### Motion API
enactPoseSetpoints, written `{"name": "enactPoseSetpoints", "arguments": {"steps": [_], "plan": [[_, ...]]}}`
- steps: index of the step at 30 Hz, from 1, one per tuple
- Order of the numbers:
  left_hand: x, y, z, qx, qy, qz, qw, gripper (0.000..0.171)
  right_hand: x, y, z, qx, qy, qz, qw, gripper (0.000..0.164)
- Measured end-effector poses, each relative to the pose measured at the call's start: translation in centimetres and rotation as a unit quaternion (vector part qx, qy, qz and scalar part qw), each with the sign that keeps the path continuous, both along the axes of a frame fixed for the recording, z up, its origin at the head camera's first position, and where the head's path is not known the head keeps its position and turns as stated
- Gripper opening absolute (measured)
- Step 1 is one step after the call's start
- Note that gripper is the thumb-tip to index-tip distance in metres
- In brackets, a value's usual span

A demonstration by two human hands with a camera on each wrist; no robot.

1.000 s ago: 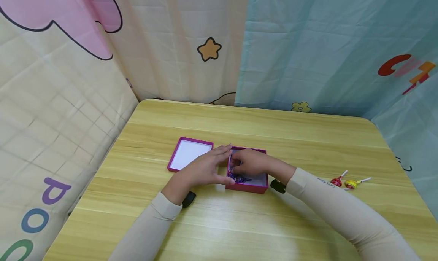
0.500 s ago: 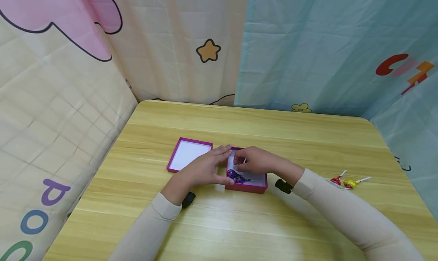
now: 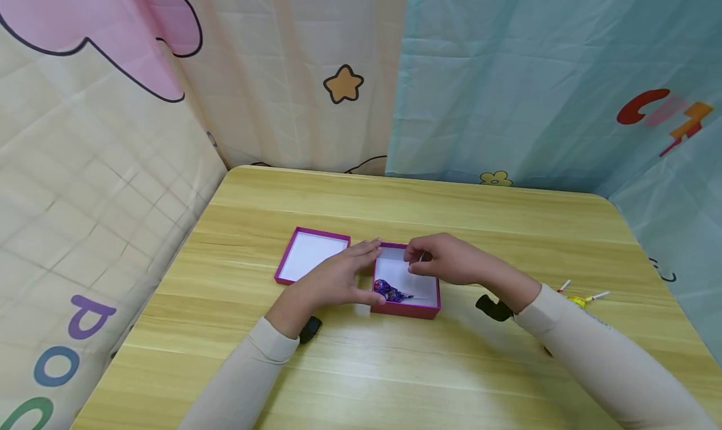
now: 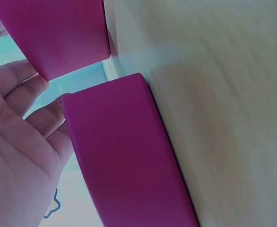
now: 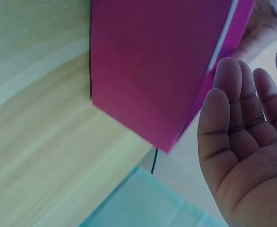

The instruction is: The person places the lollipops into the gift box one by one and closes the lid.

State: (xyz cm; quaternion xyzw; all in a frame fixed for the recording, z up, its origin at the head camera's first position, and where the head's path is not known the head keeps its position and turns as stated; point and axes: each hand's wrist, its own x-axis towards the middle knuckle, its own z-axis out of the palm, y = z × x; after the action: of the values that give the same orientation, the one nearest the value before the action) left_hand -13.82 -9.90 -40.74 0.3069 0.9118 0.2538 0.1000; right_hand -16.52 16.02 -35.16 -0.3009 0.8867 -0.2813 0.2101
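A magenta box (image 3: 406,313) with a white inside stands without its lid in mid-table. Purple-wrapped lollipops (image 3: 389,291) lie in its front left corner. My left hand (image 3: 338,276) spans the box's left side, thumb at the front corner and fingers near the back corner. Over the back right part of the box hovers my right hand (image 3: 451,261), fingers loosely bent. The right wrist view shows the right palm (image 5: 256,179) bare, fingers beside the box wall (image 5: 148,71). In the left wrist view, fingertips reach the box's corner (image 4: 58,42).
The upturned magenta lid (image 3: 312,256) lies left of the box, partly behind my left hand. A yellow lollipop (image 3: 578,301) lies at the right, past my right sleeve (image 3: 609,348), which hides most of a red one. Curtains (image 3: 496,91) stand behind the wooden table (image 3: 507,217).
My right hand has risen out of the box and moved right and back, uncovering the purple lollipops inside. The right sleeve now covers more of the red lollipop. My left hand has stayed in place.
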Motion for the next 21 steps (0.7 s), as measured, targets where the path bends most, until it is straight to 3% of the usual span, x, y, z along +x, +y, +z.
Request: {"name": "enactPoseSetpoints", "arguments": {"steps": [9,21], "plan": [[0.0,0.1,0.0,-0.003,0.003,-0.001,1.0000,0.103,0.5,3.3,1.1,-0.011,-0.006,-0.035,0.999,0.009],[0.0,0.0,0.0,-0.002,0.001,-0.009,1.0000,0.104,1.7,8.9,0.8,0.006,-0.002,-0.072,0.997,0.009]]}}
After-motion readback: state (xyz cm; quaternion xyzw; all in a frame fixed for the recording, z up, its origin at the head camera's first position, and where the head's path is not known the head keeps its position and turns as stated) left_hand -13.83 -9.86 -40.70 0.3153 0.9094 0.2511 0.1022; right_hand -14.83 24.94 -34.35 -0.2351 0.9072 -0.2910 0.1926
